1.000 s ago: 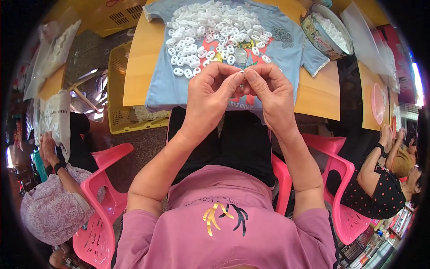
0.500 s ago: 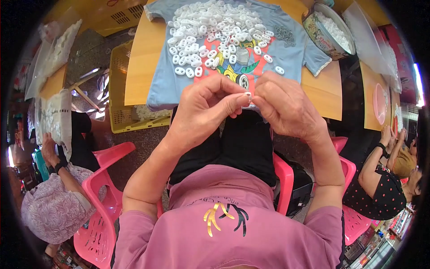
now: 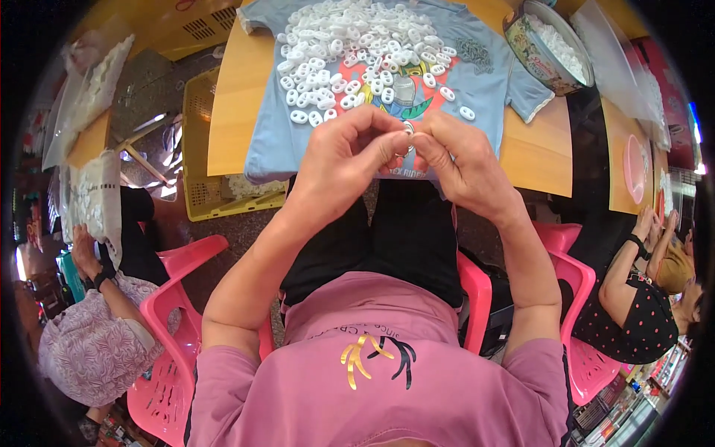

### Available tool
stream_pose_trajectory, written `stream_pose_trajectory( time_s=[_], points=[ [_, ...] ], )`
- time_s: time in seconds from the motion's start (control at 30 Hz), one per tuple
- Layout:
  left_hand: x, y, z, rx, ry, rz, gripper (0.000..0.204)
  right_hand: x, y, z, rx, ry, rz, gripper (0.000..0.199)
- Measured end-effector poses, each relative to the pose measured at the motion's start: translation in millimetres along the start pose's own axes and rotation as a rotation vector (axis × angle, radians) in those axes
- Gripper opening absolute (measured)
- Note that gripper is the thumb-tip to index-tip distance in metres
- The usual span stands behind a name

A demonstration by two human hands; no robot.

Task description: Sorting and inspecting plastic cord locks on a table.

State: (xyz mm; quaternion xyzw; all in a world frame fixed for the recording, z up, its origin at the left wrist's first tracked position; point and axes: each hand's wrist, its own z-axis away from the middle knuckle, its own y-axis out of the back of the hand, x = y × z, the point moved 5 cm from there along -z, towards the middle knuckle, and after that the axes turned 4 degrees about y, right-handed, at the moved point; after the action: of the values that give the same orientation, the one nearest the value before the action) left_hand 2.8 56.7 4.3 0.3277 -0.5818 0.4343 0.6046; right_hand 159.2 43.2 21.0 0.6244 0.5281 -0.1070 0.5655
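Note:
Fingertip to fingertip, my two hands meet above the near edge of a light blue printed T-shirt (image 3: 283, 141) spread on a wooden table. My left hand (image 3: 346, 153) pinches a small white plastic piece (image 3: 409, 128), mostly hidden by the fingers. Closed beside it, my right hand (image 3: 465, 160) has thumb and forefinger pressed together at the same piece; what they hold is too small to make out. Beyond both hands lies a heap of white oval two-hole plastic pieces (image 3: 357, 37). A small pile of grey metal bits (image 3: 474, 56) rests to its right.
A round patterned tin (image 3: 532, 52) of white pieces stands at the table's right. A yellow crate (image 3: 197, 134) is on the floor at left. People sit at both sides, on pink chairs (image 3: 175, 320). At far right is a pink basin (image 3: 633, 167).
My right hand has turned and lowered slightly, its thumb now against the left fingertips. Both hands have moved a little up and left, still together.

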Motion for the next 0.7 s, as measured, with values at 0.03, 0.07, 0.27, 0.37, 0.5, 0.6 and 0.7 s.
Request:
stream_pose_trajectory(
  time_s=[0.03, 0.07, 0.27, 0.37, 0.5, 0.6, 0.7],
  points=[
    [-2, 1, -2, -0.002, -0.002, -0.001, 0.013, -1, 1, -1, 0.002, 0.0, 0.002, 0.016],
    [-6, 0, -3, -0.019, 0.035, 0.079, 0.015, -3, 3, -2, 0.017, -0.004, -0.016, 0.016],
    [-2, -5, -2, -0.079, 0.1, 0.235, 0.022, -15, 15, -4, 0.048, 0.12, 0.102, 0.014],
    [-1, -6, 1, -0.07, 0.14, 0.298, 0.022, -18, 16, -4, 0.077, 0.151, 0.125, 0.013],
    [-5, -7, 3, -0.099, 0.155, 0.347, 0.021, -21, 14, -1, 0.112, 0.181, 0.169, 0.011],
    [-3, -9, 5, -0.087, 0.108, 0.305, 0.02, -25, 11, 1, 0.176, 0.212, 0.166, 0.01],
    [-2, -9, 8, -0.052, 0.062, 0.276, 0.018, -24, 8, 2, 0.227, 0.193, 0.135, 0.012]
  ],
)
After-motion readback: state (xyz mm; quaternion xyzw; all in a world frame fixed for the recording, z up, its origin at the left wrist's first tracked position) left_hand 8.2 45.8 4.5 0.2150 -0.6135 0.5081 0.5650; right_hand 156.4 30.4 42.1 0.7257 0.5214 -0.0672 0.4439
